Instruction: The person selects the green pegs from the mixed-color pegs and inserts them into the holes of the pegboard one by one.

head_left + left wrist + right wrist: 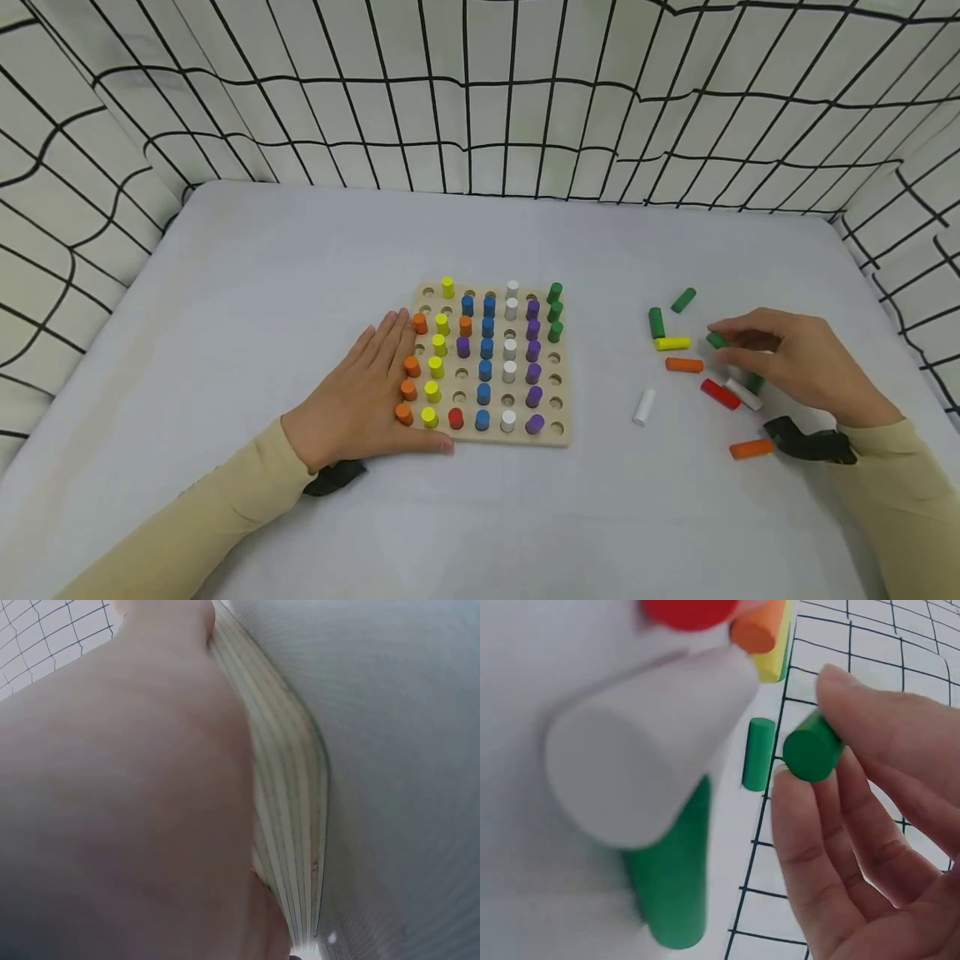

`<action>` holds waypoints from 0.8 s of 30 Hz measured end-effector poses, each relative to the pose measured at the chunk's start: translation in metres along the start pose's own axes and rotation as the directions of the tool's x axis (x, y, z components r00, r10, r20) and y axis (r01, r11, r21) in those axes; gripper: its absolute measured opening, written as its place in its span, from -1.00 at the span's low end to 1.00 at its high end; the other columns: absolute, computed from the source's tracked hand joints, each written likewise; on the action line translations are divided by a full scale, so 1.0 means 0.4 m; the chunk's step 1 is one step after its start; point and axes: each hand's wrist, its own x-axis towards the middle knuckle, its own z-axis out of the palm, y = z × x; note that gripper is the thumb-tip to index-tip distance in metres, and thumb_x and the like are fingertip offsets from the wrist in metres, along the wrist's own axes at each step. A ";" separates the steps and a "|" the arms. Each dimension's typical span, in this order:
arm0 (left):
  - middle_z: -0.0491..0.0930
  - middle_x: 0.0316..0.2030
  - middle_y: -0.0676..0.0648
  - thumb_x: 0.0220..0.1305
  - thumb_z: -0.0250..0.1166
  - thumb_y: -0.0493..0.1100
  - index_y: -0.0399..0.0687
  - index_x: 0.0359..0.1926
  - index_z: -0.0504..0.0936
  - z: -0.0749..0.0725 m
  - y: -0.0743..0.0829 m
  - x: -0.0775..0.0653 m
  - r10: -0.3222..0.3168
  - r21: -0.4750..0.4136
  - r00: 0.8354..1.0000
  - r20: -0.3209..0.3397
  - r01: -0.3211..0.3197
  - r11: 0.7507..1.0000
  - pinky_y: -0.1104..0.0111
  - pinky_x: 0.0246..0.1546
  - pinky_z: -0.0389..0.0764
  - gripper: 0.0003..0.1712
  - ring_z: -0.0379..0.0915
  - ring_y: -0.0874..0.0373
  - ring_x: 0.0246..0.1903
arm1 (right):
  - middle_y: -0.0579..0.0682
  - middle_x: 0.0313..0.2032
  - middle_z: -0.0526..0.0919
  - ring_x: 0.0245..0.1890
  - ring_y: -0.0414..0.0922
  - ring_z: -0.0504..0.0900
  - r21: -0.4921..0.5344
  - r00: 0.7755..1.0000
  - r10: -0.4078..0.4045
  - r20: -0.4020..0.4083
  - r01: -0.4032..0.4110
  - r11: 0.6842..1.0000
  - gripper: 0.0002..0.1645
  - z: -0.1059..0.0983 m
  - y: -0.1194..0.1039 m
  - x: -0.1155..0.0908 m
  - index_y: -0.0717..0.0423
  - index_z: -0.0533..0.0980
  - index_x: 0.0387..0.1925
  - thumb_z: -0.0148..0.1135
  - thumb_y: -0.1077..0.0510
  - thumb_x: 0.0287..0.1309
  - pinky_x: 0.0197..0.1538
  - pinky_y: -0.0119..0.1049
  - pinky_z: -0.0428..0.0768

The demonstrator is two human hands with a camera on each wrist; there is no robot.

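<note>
A wooden peg board (519, 438) with rows of holes stands mid-table, holding upright orange, yellow, blue, white, purple and green pegs, plus one red peg (456, 418). My left hand (360, 400) lies flat along its left side, the thumb stretched across the front edge. In the left wrist view the hand covers most of the board, leaving its layered edge (289, 787) visible. Over the loose pegs at the right, my right hand (795, 358) pinches a green peg (814, 754) between thumb and fingertips, its round end facing the right wrist camera.
Loose pegs are scattered right of the board: a yellow peg (672, 343), an orange peg (684, 365), a red peg (720, 394), a white peg (643, 407), green ones and others. Black wire grid panels (487, 112) border the white table (285, 250) at the back and sides.
</note>
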 end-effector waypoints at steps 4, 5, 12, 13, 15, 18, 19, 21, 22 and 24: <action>-0.32 0.69 -0.25 -0.12 0.23 0.79 -0.27 0.65 -0.25 -0.010 -0.002 -0.002 0.006 0.006 1.000 0.000 -0.006 1.000 -0.14 0.68 -0.17 0.71 -0.38 -0.21 0.69 | -0.23 -0.11 0.74 -0.25 -0.56 0.59 0.036 0.999 0.019 -0.038 -0.018 0.999 -0.59 0.000 -0.016 -0.006 -0.18 0.69 0.11 0.50 -0.02 0.22 -0.27 -0.60 0.58; -0.33 0.69 -0.24 -0.12 0.23 0.79 -0.27 0.65 -0.25 -0.012 -0.002 -0.002 0.008 0.004 1.000 0.000 -0.008 1.000 -0.13 0.68 -0.17 0.71 -0.39 -0.21 0.69 | -0.30 -0.12 0.73 -0.24 -0.57 0.59 0.045 0.999 0.026 -0.044 -0.024 0.999 -0.59 0.000 -0.020 -0.009 -0.20 0.68 0.11 0.49 -0.05 0.23 -0.26 -0.61 0.57; -0.30 0.68 -0.26 -0.09 0.25 0.76 -0.29 0.65 -0.22 -0.009 0.000 -0.007 0.021 -0.024 1.000 -0.002 -0.021 0.999 -0.12 0.68 -0.16 0.68 -0.37 -0.21 0.69 | -0.49 -0.15 0.66 -0.23 -0.60 0.61 0.101 0.995 -0.021 -0.093 0.030 0.994 -0.62 0.009 -0.056 -0.007 -0.17 0.68 0.09 0.50 0.05 0.23 -0.16 -0.78 0.54; -0.29 0.68 -0.26 -0.09 0.25 0.76 -0.30 0.64 -0.22 -0.009 -0.001 -0.009 0.020 -0.024 1.000 -0.004 -0.020 1.000 -0.13 0.68 -0.15 0.68 -0.36 -0.21 0.69 | -0.50 -0.14 0.66 -0.22 -0.61 0.61 0.104 0.995 -0.028 -0.096 0.038 0.994 -0.62 0.010 -0.062 -0.005 -0.17 0.68 0.08 0.49 0.05 0.23 -0.16 -0.79 0.53; -0.28 0.68 -0.27 -0.09 0.25 0.76 -0.31 0.64 -0.21 -0.007 -0.004 -0.013 0.016 -0.026 1.000 -0.008 -0.016 1.000 -0.13 0.68 -0.14 0.67 -0.34 -0.22 0.69 | -0.53 -0.14 0.65 -0.23 -0.61 0.62 0.115 0.995 -0.037 -0.096 0.048 0.992 -0.63 0.012 -0.074 -0.002 -0.17 0.68 0.08 0.49 0.04 0.24 -0.16 -0.78 0.54; -0.28 0.68 -0.27 -0.09 0.24 0.76 -0.30 0.64 -0.21 -0.007 -0.003 -0.013 0.012 -0.023 1.000 -0.002 -0.012 1.000 -0.12 0.68 -0.15 0.68 -0.34 -0.21 0.69 | -0.54 -0.12 0.67 -0.22 -0.59 0.66 0.165 0.995 -0.063 -0.082 0.076 0.983 -0.62 0.013 -0.084 -0.005 -0.09 0.68 0.10 0.47 0.09 0.25 -0.16 -0.75 0.58; -0.28 0.68 -0.27 -0.09 0.24 0.76 -0.31 0.64 -0.21 -0.007 -0.003 -0.013 0.011 -0.024 1.000 -0.001 -0.011 1.000 -0.12 0.68 -0.15 0.68 -0.35 -0.21 0.69 | -0.54 -0.12 0.68 -0.21 -0.58 0.68 0.185 0.994 -0.074 -0.079 0.088 0.979 -0.62 0.014 -0.086 -0.007 -0.06 0.67 0.10 0.47 0.11 0.25 -0.15 -0.73 0.59; -0.28 0.68 -0.27 -0.09 0.24 0.76 -0.31 0.64 -0.21 -0.007 -0.003 -0.013 0.010 -0.023 1.000 0.001 -0.010 1.000 -0.12 0.69 -0.15 0.67 -0.35 -0.21 0.69 | -0.52 -0.11 0.70 -0.20 -0.56 0.70 0.218 0.994 -0.081 -0.076 0.096 0.971 -0.62 0.017 -0.092 -0.009 -0.03 0.67 0.10 0.47 0.14 0.25 -0.14 -0.71 0.61; -0.28 0.68 -0.27 -0.09 0.24 0.76 -0.31 0.64 -0.21 -0.007 -0.002 -0.012 0.008 -0.026 1.000 0.001 -0.008 1.000 -0.12 0.69 -0.16 0.67 -0.36 -0.21 0.69 | -0.51 -0.10 0.71 -0.19 -0.55 0.72 0.238 0.993 -0.086 -0.076 0.101 0.966 -0.62 0.019 -0.096 -0.010 -0.01 0.67 0.10 0.47 0.17 0.24 -0.13 -0.70 0.63; -0.28 0.68 -0.26 -0.09 0.25 0.76 -0.30 0.64 -0.21 -0.007 -0.001 -0.012 0.008 -0.029 1.000 0.000 -0.008 1.000 -0.11 0.69 -0.16 0.67 -0.36 -0.21 0.69 | -0.50 -0.10 0.71 -0.19 -0.54 0.72 0.249 0.993 -0.083 -0.084 0.101 0.963 -0.63 0.024 -0.103 -0.011 -0.02 0.68 0.08 0.48 0.18 0.23 -0.12 -0.70 0.63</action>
